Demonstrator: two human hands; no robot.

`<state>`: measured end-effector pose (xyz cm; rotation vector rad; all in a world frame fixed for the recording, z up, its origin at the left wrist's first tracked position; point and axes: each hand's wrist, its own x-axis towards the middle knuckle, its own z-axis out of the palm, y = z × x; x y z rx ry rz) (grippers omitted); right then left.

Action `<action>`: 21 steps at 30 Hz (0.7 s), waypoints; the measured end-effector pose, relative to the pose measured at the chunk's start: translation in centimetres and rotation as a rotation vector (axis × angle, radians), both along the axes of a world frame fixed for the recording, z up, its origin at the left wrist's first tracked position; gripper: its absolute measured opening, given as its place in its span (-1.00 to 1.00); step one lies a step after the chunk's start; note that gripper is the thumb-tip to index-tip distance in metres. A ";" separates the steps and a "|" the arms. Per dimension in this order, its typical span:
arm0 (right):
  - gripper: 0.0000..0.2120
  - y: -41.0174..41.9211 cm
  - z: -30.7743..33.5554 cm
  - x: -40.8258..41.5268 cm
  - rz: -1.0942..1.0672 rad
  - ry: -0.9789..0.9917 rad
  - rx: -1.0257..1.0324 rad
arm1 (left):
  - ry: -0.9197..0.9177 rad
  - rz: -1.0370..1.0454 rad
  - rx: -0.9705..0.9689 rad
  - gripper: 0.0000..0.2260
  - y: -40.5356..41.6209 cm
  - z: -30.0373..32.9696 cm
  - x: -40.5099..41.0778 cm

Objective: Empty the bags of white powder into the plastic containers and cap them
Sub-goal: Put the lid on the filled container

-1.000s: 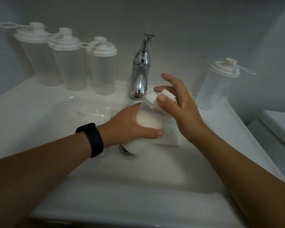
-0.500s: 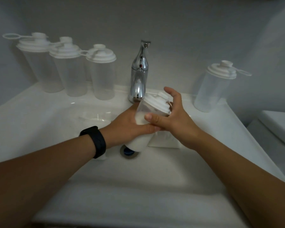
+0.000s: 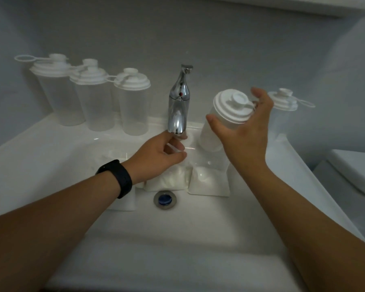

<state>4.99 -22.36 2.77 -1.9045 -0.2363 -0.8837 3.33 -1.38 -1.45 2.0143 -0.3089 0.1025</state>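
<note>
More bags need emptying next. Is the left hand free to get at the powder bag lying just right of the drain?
Probably yes. The left hand hovers just above the bags, and that powder bag lies uncovered by the drain, with nothing in between.
</note>
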 end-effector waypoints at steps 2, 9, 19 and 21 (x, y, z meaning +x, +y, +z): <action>-0.09 0.2 -0.2 1.3 -0.036 0.022 0.012 | 0.004 -0.018 0.022 -0.72 -0.1 -0.1 0.1; 0.10 -0.1 -2.1 3.3 -0.017 0.260 -0.045 | 0.011 -0.058 0.066 -0.77 -0.4 -0.2 0.0; -0.33 -0.2 -4.0 3.9 -0.065 0.390 -0.193 | 0.016 -0.074 0.108 -0.80 0.0 -0.4 0.0; -0.32 -0.3 -3.7 3.6 -0.070 0.393 -0.224 | 0.009 -0.068 0.111 -0.82 0.0 -0.3 0.0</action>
